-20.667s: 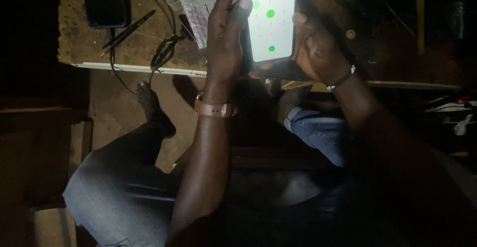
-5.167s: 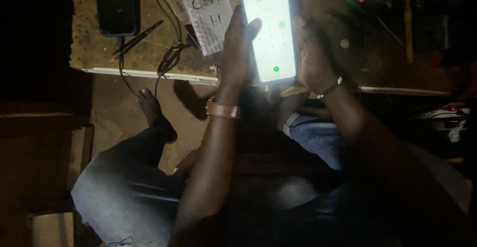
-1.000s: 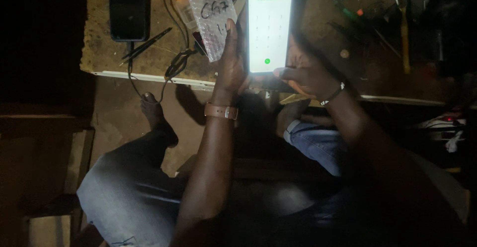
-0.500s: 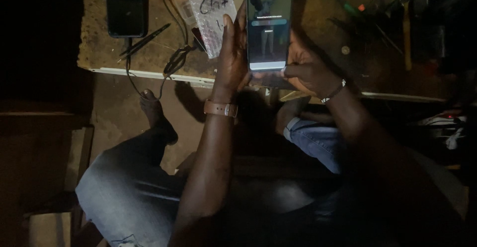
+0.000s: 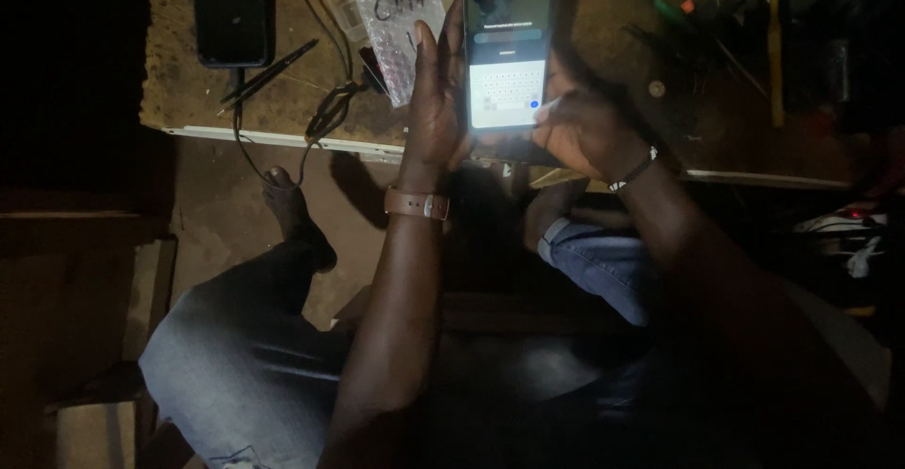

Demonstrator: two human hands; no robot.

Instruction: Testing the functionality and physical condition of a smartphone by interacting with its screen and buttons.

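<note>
Holding one lit phone (image 5: 507,49), two hands (image 5: 436,101); another phone (image 5: 233,9), seemingly dark.

Smartphone (image 5: 509,45) is held upright over the workbench (image 5: 189,101), between both hands: left hand (image 5: 436,101) on its left edge, right hand (image 5: 584,130) at its lower right corner. Bubble-wrap pouch (image 5: 396,16) lies on the bench just left of the left hand. Further left: cable (image 5: 325,115), tweezers (image 5: 269,75), then a 2nd phone (image 5: 233,9) flat on the bench. Screwdrivers (image 5: 669,2) lie right of the smartphone. Person's bare foot (image 5: 292,214) sits on the floor below the bench edge.
</note>
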